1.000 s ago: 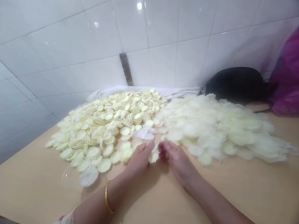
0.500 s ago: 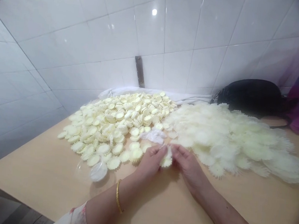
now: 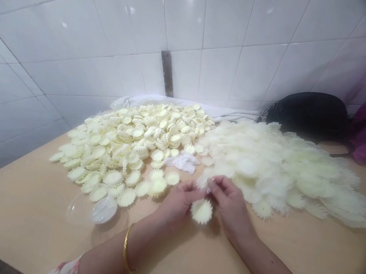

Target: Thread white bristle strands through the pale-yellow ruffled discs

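Pale wooden tabletop (image 3: 22,208) against white glazed wall tiles (image 3: 81,61) fills my feed. Fingertips of the left hand (image 3: 179,202) and right hand (image 3: 231,206) sit together, and I cannot tell whether they pinch the cream scalloped disc (image 3: 201,211) just below them; a heap of ridged cream discs (image 3: 128,149) lies left, a mound of thin frilled pale sheets (image 3: 278,174) right.

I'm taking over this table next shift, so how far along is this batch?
Roughly halfway, judging by the piles. Apparently done: the heap of ridged scalloped cups. In hand: one scalloped cup, just below the fingertips of the left hand and the right hand; I can't tell if it's gripped. Apparently left: the heap of flat frilly discs, of similar size.
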`<state>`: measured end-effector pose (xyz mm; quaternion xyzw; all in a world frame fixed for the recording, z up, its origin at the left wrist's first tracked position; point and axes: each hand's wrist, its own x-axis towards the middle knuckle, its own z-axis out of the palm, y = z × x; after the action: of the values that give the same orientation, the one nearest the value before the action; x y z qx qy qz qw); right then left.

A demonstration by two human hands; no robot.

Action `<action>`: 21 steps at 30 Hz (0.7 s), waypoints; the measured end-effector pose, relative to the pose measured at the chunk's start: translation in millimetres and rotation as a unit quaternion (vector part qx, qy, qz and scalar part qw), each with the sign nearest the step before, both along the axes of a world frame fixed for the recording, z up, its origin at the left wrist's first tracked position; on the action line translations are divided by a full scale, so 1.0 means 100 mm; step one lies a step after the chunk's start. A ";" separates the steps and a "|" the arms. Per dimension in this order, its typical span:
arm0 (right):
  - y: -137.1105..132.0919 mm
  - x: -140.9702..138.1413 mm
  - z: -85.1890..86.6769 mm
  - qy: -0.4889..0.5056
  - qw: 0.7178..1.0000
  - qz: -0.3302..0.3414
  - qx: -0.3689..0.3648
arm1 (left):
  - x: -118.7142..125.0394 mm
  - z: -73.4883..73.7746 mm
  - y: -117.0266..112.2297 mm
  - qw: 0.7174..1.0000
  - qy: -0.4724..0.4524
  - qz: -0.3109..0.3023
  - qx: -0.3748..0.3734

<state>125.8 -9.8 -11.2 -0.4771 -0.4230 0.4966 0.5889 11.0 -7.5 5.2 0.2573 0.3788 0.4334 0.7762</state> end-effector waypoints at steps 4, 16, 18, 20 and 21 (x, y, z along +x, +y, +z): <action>-0.01 0.00 0.00 -0.034 0.999 0.029 -0.006 | -0.02 -0.02 0.04 0.999 0.042 -0.004 -0.013; 0.03 0.04 -0.01 -0.047 0.992 0.116 0.011 | 0.01 -0.02 0.01 0.996 0.080 0.032 0.028; 0.02 0.05 0.03 -0.023 0.987 0.160 0.013 | 0.01 -0.04 0.01 0.993 0.100 0.028 0.046; 0.00 0.05 0.05 -0.015 0.983 0.182 0.017 | 0.00 -0.05 0.01 0.992 0.110 0.034 0.059; 0.00 0.05 0.06 -0.011 0.983 0.181 0.018 | 0.01 -0.06 0.00 0.991 0.108 0.037 0.063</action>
<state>131.2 -9.9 -5.3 -0.3876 -0.5173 0.5823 0.4930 11.6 -7.4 -0.8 0.3370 0.4418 0.4541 0.6965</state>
